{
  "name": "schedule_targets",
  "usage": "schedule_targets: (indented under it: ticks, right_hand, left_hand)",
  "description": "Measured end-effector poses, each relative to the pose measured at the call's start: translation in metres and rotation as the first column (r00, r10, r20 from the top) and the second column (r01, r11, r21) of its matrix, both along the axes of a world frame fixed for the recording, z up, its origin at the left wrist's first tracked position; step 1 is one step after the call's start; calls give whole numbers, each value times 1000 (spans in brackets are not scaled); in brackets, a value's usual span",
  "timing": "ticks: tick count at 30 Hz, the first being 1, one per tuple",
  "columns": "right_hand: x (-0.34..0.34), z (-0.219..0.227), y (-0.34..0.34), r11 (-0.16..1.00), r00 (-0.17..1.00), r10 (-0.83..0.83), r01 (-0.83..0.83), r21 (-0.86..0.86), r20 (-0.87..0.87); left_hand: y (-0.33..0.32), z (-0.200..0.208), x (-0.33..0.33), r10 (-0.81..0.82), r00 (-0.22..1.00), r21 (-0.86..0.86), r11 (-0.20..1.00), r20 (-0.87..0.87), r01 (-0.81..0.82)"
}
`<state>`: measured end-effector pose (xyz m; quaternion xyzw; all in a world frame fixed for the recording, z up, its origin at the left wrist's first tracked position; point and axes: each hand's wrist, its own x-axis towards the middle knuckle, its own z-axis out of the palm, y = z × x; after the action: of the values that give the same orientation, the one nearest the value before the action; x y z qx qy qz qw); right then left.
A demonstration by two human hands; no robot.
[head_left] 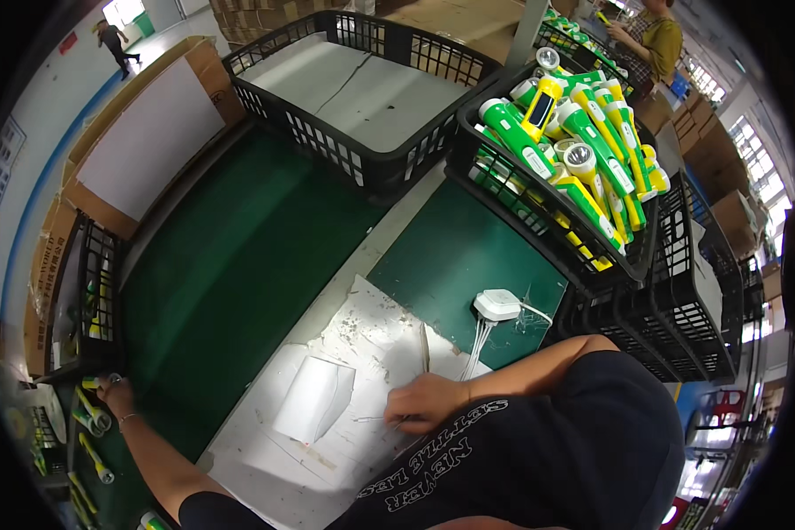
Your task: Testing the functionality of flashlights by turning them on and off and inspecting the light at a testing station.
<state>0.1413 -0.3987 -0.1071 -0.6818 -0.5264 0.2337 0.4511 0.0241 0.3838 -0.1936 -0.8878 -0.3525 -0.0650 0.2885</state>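
The left hand point(113, 386) reaches far to the left, to green and yellow plastic flashlights point(91, 420) lying beside a black plastic crate point(97, 291); I cannot tell if it grips one. The right hand point(424, 399) rests loosely curled on worn white paper sheets point(327, 415) on the green worktop point(238, 256), fingers bent and touching the paper. A tilted black crate full of green and yellow flashlights point(574, 150) stands at the right.
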Motion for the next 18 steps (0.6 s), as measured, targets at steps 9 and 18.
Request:
schedule_targets:
  ticks: [9,18]
  right_hand:
    - [-1,0,7,997,999,-37,37,66,-6]
    - [0,0,3,993,995,-91,87,79,51]
  left_hand:
    - [-80,26,-17,59,961,-227,974,271,4]
    - [-190,79,63,360,849,-458,874,387,-162]
